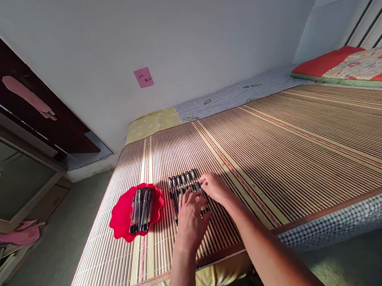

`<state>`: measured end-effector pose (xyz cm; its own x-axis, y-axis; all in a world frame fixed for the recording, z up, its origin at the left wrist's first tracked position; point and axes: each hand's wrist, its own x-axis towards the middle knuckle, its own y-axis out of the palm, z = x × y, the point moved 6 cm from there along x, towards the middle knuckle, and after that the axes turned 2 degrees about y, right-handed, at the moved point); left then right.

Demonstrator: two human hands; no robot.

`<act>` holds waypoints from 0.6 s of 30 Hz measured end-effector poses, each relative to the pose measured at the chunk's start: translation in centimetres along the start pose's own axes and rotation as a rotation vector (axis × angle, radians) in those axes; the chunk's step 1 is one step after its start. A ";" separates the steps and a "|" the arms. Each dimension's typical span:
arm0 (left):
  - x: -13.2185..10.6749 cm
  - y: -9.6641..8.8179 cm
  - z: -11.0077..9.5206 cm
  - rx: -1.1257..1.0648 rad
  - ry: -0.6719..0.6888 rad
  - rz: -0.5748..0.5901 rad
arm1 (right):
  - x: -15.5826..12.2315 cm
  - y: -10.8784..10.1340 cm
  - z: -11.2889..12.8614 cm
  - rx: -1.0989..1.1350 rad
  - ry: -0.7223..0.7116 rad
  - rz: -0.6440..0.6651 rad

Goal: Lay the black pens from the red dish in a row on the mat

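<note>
At 8 o'clock, a red scalloped plate holds a bundle of pens. At 6 o'clock, a row of pens lies on the slatted mat. Your left hand, fingers spread, covers their lower part; your right hand bunches its fingertips at the row's 3 o'clock end, though whether they pinch a pen cannot be told. At 11 o'clock, a pink wall note reads "304", the rest unclear.

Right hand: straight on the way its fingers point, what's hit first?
Likely the rightmost black-capped pen lined up on the slatted mat. The right hand's fingertips look close beside it; depth leaves actual contact unclear.
</note>
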<state>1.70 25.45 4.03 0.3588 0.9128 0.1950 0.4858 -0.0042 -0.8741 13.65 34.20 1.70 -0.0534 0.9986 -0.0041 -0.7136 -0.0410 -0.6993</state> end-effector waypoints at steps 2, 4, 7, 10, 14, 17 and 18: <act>0.0 -0.1 0.1 0.002 0.008 -0.002 | 0.0 0.0 -0.1 0.005 0.002 0.002; 0.0 0.0 0.2 -0.002 0.012 0.000 | 0.1 0.1 -0.2 0.008 0.001 0.001; 0.0 0.2 0.3 -0.011 0.009 -0.001 | 0.2 0.2 -0.3 0.009 -0.001 -0.001; 0.0 0.4 0.5 -0.015 0.002 0.001 | 0.2 0.2 -0.3 0.009 -0.002 0.000; 0.0 0.5 0.6 -0.010 0.013 0.000 | 0.1 0.2 -0.3 0.009 0.004 0.009; 0.1 0.5 0.5 -0.015 0.029 -0.019 | 0.1 0.2 -0.2 0.003 0.004 0.015; 0.1 0.5 0.5 -0.017 0.029 -0.022 | 0.1 0.2 -0.1 0.002 0.003 0.017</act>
<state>1.60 25.74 3.38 0.3708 0.9004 0.2276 0.5070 0.0091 -0.8619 13.62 34.26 1.49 -0.0633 0.9978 -0.0176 -0.7142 -0.0576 -0.6975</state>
